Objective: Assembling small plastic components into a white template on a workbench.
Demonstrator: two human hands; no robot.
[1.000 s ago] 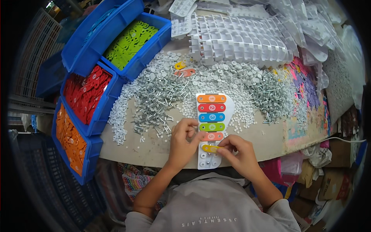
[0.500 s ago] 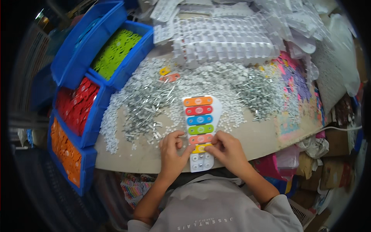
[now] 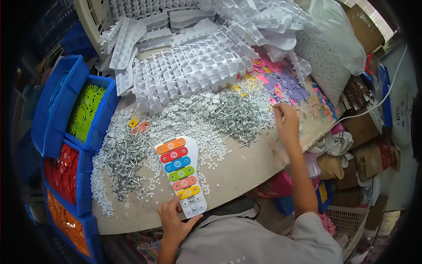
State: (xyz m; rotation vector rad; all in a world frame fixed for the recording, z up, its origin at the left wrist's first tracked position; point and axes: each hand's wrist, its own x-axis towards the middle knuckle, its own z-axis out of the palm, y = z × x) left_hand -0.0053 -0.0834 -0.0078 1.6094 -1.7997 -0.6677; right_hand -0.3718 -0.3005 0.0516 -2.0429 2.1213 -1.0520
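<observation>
A toy xylophone [image 3: 178, 163] lies on the table, with a white base and orange, red, blue, green, salmon and yellow bars from far to near. Below the yellow bar, bare white pegs [image 3: 192, 205] show on the base. My left hand [image 3: 172, 221] grips the near end, its fingers at the left edge and its thumb along the bottom. Out to the right, my right hand [image 3: 288, 125] is over the edge of the loose parts, beside purple bars [image 3: 290, 88]. Its fingers are bent together in a pinch; whatever is between them is too small to make out.
Blue bins [image 3: 83, 176] of green, red and orange bars line the left side. Piles of metal pins [image 3: 239, 116] and white washers [image 3: 176, 116] spread across the table. White moulded bases [image 3: 189, 66] are stacked behind. A white cable [image 3: 373, 108] runs off the right edge.
My right hand has left the yellow bar and reached far right to the loose parts. My left hand has moved down to the xylophone's near end. The view has swung right.
</observation>
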